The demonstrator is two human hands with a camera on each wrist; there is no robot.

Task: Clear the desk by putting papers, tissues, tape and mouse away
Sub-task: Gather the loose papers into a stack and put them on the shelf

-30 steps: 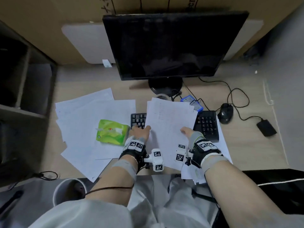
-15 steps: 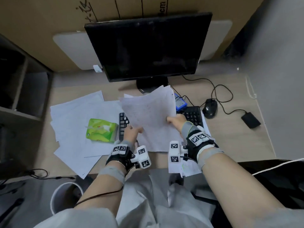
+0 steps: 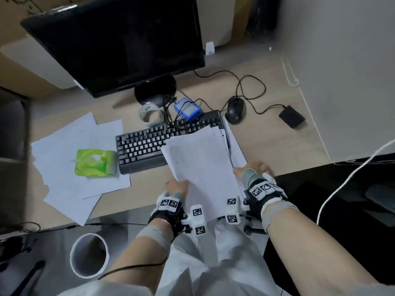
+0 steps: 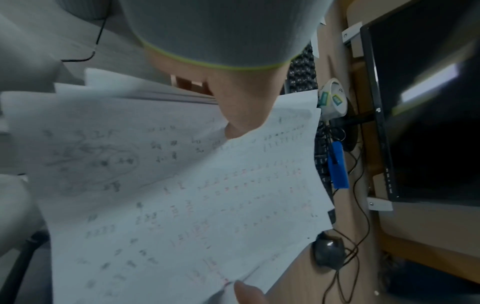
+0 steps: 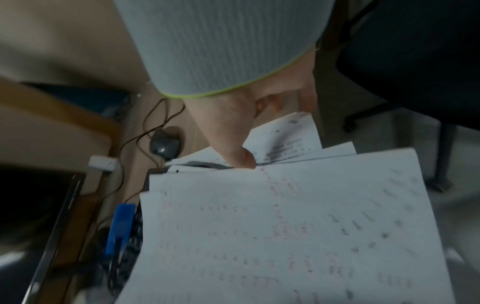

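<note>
Both hands hold a stack of handwritten papers (image 3: 203, 165) above the desk's front edge, over the right end of the keyboard (image 3: 143, 144). My left hand (image 3: 177, 185) pinches its near left edge, thumb (image 4: 241, 115) on top. My right hand (image 3: 254, 167) pinches its right edge, thumb (image 5: 233, 144) pressed on the sheets (image 5: 285, 226). More loose papers (image 3: 70, 159) lie at the left with a green tissue pack (image 3: 95, 160) on them. A tape roll (image 3: 149, 114) sits by the monitor foot. The black mouse (image 3: 235, 110) rests right of the keyboard.
The monitor (image 3: 119, 43) stands at the back. A blue device (image 3: 187, 108) with cables lies behind the keyboard, and a black drive (image 3: 291, 119) at the far right. A white bin (image 3: 88, 255) stands on the floor at the lower left, shelves at the far left.
The held stack has swung from over the middle of the keyboard to the right and nearer the front edge. The keyboard and the tape roll now show.
</note>
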